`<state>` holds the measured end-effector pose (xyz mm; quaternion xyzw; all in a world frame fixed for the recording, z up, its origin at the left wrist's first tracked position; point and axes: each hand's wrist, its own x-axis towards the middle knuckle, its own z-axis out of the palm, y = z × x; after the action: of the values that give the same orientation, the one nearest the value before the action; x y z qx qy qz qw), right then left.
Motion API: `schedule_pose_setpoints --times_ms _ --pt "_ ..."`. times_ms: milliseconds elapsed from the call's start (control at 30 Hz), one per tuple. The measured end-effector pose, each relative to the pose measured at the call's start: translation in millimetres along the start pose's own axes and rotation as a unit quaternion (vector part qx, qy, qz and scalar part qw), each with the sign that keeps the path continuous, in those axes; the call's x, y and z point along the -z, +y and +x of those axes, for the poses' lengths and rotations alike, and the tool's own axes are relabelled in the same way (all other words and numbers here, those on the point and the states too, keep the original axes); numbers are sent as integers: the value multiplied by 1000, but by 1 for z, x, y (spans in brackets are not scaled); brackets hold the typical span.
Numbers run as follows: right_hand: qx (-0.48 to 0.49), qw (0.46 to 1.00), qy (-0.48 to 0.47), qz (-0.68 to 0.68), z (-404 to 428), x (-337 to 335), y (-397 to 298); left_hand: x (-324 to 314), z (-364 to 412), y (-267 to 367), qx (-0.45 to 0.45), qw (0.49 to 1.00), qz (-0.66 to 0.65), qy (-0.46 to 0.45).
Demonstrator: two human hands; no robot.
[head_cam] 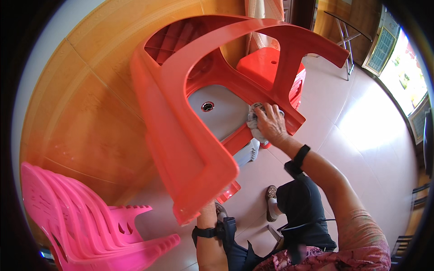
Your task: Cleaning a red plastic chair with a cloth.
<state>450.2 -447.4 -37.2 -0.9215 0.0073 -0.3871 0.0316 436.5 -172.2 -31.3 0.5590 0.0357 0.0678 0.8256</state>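
A red plastic armchair lies tipped over in front of me, its legs and arms slanting through the air. My right hand presses a crumpled pale patterned cloth against a red edge of the chair, fingers bent over it. Through the chair's opening shows a grey stool seat with a round hole. My left forearm reaches up to the chair's near lower corner; the left hand itself is hidden behind the red plastic, so its grip cannot be seen.
Stacked pink plastic chairs stand at the lower left. Behind the armchair is a stack of red stools. A wood-toned tiled wall rises on the left. A folding table stands at the upper right, near a bright doorway.
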Motion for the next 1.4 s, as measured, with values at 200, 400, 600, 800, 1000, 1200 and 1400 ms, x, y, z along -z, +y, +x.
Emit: schedule_pose_setpoints --times_ms 200,400,600,800,1000,1200,1400 --pt "-209 975 -3 75 -11 -14 -60 2 3 -4 155 975 -140 -75" --pt "-63 977 -34 200 -28 -1 -145 2 3 1 145 981 -105 -81" --pt "25 978 -75 192 -24 -5 -134 12 -1 3 128 976 -113 -137" --pt "53 984 -71 153 -19 -9 -132 34 -11 -9 239 909 -235 -249" --pt "182 977 -72 86 -8 7 -88 17 0 -13 245 876 -289 -298" --pt "15 983 -182 -1 16 33 -17 9 -2 2 255 901 -261 -235" --pt "-75 968 -215 105 6 26 -35 14 -1 5 251 907 -244 -233"
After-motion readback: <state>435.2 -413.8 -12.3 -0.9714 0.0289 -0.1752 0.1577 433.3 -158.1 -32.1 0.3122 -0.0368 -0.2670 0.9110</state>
